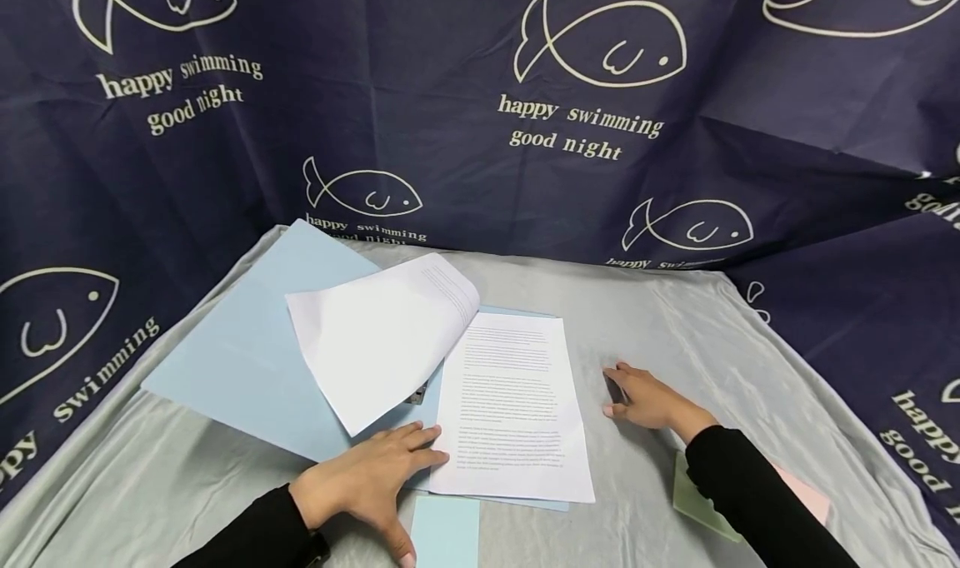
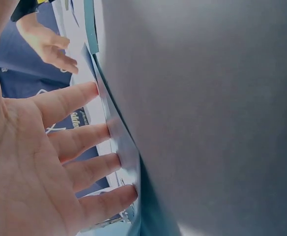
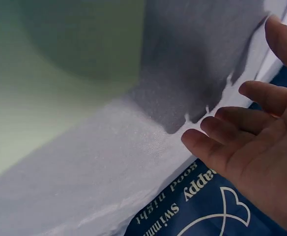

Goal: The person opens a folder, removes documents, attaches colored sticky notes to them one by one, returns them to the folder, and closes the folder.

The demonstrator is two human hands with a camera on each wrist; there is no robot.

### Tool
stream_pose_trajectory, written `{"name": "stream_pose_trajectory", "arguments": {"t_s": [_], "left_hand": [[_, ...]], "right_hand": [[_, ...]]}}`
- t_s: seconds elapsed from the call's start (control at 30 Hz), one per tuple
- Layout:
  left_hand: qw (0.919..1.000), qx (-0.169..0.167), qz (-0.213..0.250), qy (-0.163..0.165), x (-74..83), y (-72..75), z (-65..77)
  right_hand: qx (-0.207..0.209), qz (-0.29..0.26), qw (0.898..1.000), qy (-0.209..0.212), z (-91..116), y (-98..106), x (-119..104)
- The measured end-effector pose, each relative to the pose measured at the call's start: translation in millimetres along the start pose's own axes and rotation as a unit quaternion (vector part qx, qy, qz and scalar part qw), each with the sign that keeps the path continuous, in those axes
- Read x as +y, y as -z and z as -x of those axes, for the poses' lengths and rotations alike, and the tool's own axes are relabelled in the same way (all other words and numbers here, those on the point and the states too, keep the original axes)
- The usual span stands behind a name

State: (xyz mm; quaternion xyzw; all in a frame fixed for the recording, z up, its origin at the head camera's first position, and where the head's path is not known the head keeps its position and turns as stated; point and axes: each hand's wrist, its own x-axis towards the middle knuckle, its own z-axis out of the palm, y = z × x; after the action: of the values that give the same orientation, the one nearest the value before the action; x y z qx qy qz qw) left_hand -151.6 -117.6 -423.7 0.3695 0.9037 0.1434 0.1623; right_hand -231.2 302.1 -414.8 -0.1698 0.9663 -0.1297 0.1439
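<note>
A light blue folder [image 1: 247, 326] lies spread out on the grey cloth. Printed pages [image 1: 510, 410] rest on its right side, and a turned sheet [image 1: 382, 335] curls over to the left. Part of a metal clip [image 1: 417, 395] peeks out below that sheet; the rest is hidden. My left hand [image 1: 375, 476], its fingers spread, rests at the folder's lower edge, fingertips by the pages' left border. In the left wrist view those fingertips [image 2: 129, 191] touch the folder. To the right of the pages, my right hand [image 1: 648, 397] hovers low over the cloth, fingers loosely bent, holding nothing.
A pale blue paper slip [image 1: 446, 530] lies near the front, beside the left thumb. Under the right forearm are a green paper [image 1: 697, 501] and a pink paper [image 1: 806, 493]. A dark blue fish-print curtain [image 1: 450, 118] hangs behind and at both sides.
</note>
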Motion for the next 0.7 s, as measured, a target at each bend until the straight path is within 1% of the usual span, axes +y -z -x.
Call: {"name": "stream_pose_trajectory", "arguments": {"t_s": [0.1,0.23,0.33,0.43,0.53,0.63,0.7], "left_hand": [[1.0000,-0.001,0.002,0.000,0.3,1.3,0.3],[1.0000,-0.004,0.003,0.001,1.5,2.1,1.0],[0.9999,-0.010,0.000,0.002,1.9,2.3,0.8],[0.9998,-0.016,-0.009,0.001,2.1,2.6,0.3],[0.9996,-0.019,-0.020,-0.001,2.2,3.0,0.0],[0.9994,-0.022,-0.025,0.000,2.0,3.7,-0.3],[0.9994,-0.024,-0.024,0.001,1.7,4.4,-0.2]], "right_hand": [[0.010,-0.005,1.000,0.014,12.8,1.3,-3.1],[0.013,0.000,0.999,0.043,33.8,1.8,-3.0],[0.006,-0.003,0.998,0.057,48.9,2.6,1.4],[-0.006,-0.001,0.998,0.060,62.6,4.2,7.0],[-0.033,-0.006,0.999,0.043,73.7,4.7,11.7],[-0.056,-0.018,0.998,0.008,80.5,2.2,12.6],[-0.061,-0.014,0.998,-0.014,82.3,-0.3,11.5]]}}
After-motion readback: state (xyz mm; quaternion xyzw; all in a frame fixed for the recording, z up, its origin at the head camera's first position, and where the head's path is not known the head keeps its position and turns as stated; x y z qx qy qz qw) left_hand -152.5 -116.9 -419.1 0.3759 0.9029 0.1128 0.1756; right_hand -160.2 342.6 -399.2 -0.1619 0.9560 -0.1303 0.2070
